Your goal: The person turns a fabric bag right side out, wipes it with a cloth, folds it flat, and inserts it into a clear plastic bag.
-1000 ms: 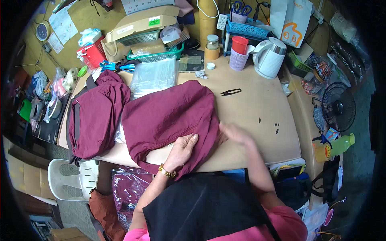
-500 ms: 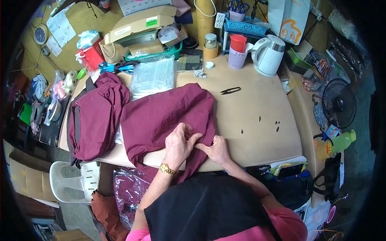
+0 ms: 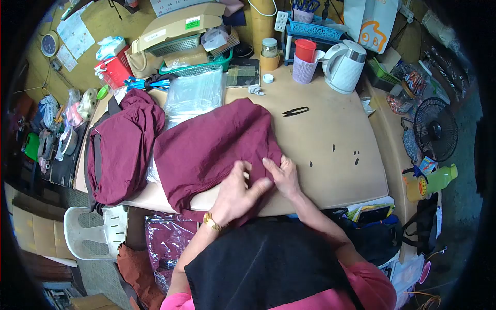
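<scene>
Two bare hands work on one big piece of dark red cloth (image 3: 217,142) that lies near the front of the tan bench (image 3: 330,129). The left hand (image 3: 238,194) is on the low part of the cloth. Its thumb is spread apart from its bent fingers (image 3: 242,166), so this hand is not clenched. The right hand (image 3: 282,178) is just beside it, at the right edge of the cloth. Its fingers touch the cloth, but it is hard to see if they pinch it, so one cannot tell.

A gold band (image 3: 211,221) is around the left wrist. The person has a black apron (image 3: 268,263) over a pink top (image 3: 369,284).

To the left of the cloth is a dark red bag (image 3: 121,155) with a black strap. Behind the cloth is a pile of clear plastic bags (image 3: 194,95). Small black thread snips (image 3: 295,111) lie behind the right hand, well apart from it. A few little dark bits (image 3: 356,161) are on the bench to the right.

At the back, a red cup (image 3: 305,50) sits in a light purple cup (image 3: 304,71), near a white kettle (image 3: 345,70). A small white lid (image 3: 267,78) lies near a jar (image 3: 269,47).
</scene>
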Demonstrator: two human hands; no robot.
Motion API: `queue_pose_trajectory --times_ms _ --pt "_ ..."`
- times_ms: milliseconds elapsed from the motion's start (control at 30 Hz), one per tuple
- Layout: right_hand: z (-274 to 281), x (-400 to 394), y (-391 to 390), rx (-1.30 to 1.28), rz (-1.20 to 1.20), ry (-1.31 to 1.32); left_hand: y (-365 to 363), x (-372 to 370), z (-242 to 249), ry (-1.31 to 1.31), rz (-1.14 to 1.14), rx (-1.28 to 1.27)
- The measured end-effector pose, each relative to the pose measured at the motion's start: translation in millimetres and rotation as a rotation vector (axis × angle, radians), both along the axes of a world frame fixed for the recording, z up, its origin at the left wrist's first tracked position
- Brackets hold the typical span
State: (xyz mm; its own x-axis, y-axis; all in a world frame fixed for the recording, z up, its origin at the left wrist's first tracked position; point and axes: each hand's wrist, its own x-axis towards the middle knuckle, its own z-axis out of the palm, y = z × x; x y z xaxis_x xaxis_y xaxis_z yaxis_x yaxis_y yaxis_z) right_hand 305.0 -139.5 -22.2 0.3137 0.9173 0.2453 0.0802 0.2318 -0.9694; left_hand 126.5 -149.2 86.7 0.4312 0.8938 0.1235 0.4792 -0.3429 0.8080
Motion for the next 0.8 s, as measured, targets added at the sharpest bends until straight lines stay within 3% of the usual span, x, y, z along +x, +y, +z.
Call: queue_pose_trajectory --times_ms 67,133,167,267,367,500,567,700,800 --pt "16.2 -0.8 12.1 0.020 -0.048 0.221 -12.6 -3.5 -7.4 0.282 -0.116 0.155" --pt "20.7 12.3 25.0 -0.080 -0.122 0.300 -5.5 -9.8 -17.3 0.273 -0.101 0.077" --pt "20.8 13.2 24.4 0.015 -0.034 0.590 -2.5 -12.2 -20.0 0.267 -0.087 0.004" --pt "31.9 4.7 10.7 0.015 0.014 0.585 -2.3 -9.6 -21.3 0.150 0.002 0.059" --pt "15.1 3.7 3.8 -0.079 0.182 0.371 -2.3 -7.1 -21.8 0.064 0.027 0.023" --pt "14.5 9.0 11.0 -0.101 0.090 0.575 -3.1 -4.6 -18.3 0.183 -0.157 -0.197" --pt "8.6 11.9 12.7 -0.075 0.034 0.647 -0.3 -9.0 -43.2 0.201 -0.144 -0.044" --pt "13.3 11.5 13.7 -0.093 0.010 0.747 3.9 -16.1 -18.7 0.238 -0.141 -0.028" --pt "26.4 7.4 10.4 0.002 0.024 0.662 5.2 -17.9 -18.6 0.180 -0.052 0.015"
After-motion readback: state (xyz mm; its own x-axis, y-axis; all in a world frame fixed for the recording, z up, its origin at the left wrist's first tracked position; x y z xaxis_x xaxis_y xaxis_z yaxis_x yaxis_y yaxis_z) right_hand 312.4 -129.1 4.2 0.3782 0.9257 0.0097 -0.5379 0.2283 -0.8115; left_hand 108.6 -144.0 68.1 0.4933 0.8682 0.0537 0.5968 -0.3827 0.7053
